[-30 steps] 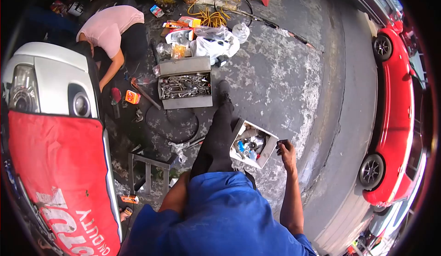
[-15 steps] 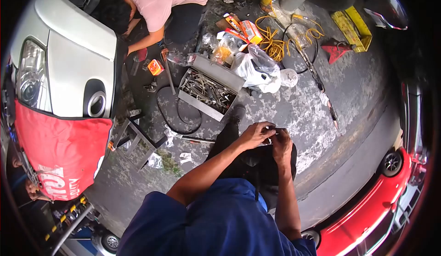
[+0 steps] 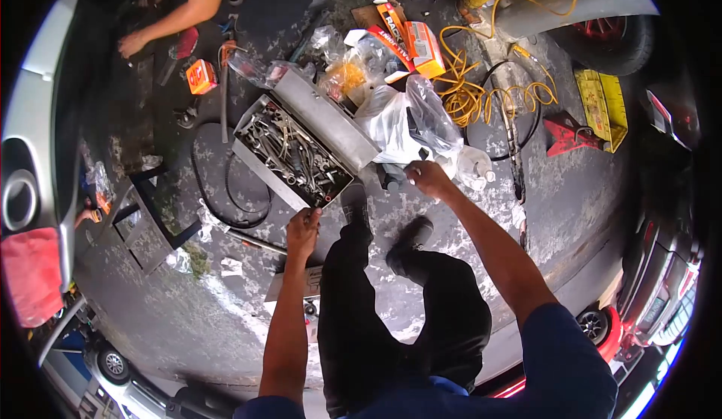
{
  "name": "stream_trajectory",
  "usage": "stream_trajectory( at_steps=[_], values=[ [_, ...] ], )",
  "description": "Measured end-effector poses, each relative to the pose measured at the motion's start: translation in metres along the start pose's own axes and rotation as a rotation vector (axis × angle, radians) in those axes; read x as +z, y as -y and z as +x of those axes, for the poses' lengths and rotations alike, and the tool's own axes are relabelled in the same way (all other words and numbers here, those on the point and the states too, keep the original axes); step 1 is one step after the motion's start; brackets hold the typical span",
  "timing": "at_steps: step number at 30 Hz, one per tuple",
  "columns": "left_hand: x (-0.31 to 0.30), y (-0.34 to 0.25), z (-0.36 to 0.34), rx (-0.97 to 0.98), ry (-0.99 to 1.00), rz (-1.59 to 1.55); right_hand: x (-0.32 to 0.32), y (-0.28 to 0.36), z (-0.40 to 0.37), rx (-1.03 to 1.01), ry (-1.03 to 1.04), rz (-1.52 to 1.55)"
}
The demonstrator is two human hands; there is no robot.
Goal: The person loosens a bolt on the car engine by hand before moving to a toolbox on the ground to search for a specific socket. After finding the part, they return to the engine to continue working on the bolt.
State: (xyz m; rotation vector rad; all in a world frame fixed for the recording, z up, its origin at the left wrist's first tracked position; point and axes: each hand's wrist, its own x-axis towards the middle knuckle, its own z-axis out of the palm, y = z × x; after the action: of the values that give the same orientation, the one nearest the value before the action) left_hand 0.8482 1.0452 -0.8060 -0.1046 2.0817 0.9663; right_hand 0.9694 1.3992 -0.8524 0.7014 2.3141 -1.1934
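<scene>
My left hand (image 3: 302,232) is closed, fingers curled, just beside the near corner of an open grey metal toolbox (image 3: 272,180). Wrenches and other hand tools (image 3: 293,156) fill the box in a heap. Off to the right, my right hand (image 3: 429,179) reaches forward with bent fingers at the lower edge of a white plastic bag (image 3: 391,129). A small dark piece shows just above its knuckles; what either hand holds I cannot tell.
Orange parts boxes (image 3: 425,49) lie beyond the bag, with a coiled yellow hose (image 3: 466,103) at their right. A black hose (image 3: 197,167) and a metal frame (image 3: 162,223) lie left. Another person's hand (image 3: 134,43) works near the white car (image 3: 37,141).
My hands were together over my lap around something small and dark. Now they are apart and farther forward, left by the toolbox and right by the bag. The view has shifted.
</scene>
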Motion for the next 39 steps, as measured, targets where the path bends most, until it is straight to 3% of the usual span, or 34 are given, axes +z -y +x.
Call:
stream_trajectory(
  at_steps=[1,2,3,6,10,14,17,20,21,23,25,27,29,31,33,36,39],
  values=[
    [0.007,0.035,0.02,0.045,-0.04,0.078,0.002,-0.009,0.044,-0.047,-0.045,0.082],
    [0.014,0.062,0.046,0.097,-0.082,0.161,0.009,-0.024,0.095,-0.084,-0.057,-0.022],
    [0.021,0.087,0.068,0.1,-0.112,0.119,0.022,-0.036,0.14,-0.19,-0.205,-0.138],
    [0.036,0.158,0.108,0.072,-0.19,0.008,0.046,-0.07,0.274,-0.385,-0.249,-0.389],
    [0.052,0.21,0.143,0.072,-0.393,-0.075,0.073,-0.088,0.379,-0.38,-0.322,-0.692],
    [0.067,0.234,0.163,0.114,-0.633,-0.202,0.079,-0.095,0.425,-0.22,-0.3,-0.948],
    [0.085,0.258,0.175,0.183,-0.737,-0.339,0.073,-0.083,0.442,-0.166,-0.177,-1.13],
    [0.097,0.27,0.169,0.189,-0.744,-0.346,0.077,-0.043,0.413,-0.128,-0.231,-1.133],
    [0.098,0.272,0.162,0.184,-0.747,-0.33,0.081,-0.039,0.409,-0.175,-0.335,-1.029],
    [0.1,0.278,0.151,0.169,-0.741,-0.326,0.078,-0.027,0.388,-0.522,-0.164,-0.68],
    [0.099,0.275,0.133,0.066,-0.661,-0.354,0.1,0.007,0.321,-0.637,0.055,-0.369],
    [0.101,0.268,0.123,0.034,-0.614,-0.308,0.13,0.026,0.267,-0.735,0.293,-0.379],
    [0.111,0.26,0.126,0.249,-0.667,-0.132,0.162,0.038,0.218,-0.705,0.461,-0.462],
    [0.112,0.239,0.121,0.31,-0.607,0.098,0.191,0.031,0.198,-0.886,0.46,-0.648],
    [0.116,0.211,0.115,0.272,-0.519,0.296,0.213,0.032,0.191,-0.824,0.491,-0.757],
    [0.124,0.205,0.125,0.398,-0.511,0.388,0.235,0.021,0.203,-0.909,0.446,-0.8],
    [0.129,0.215,0.14,0.359,-0.485,0.427,0.262,0.008,0.219,-0.969,0.424,-0.896]
  ],
)
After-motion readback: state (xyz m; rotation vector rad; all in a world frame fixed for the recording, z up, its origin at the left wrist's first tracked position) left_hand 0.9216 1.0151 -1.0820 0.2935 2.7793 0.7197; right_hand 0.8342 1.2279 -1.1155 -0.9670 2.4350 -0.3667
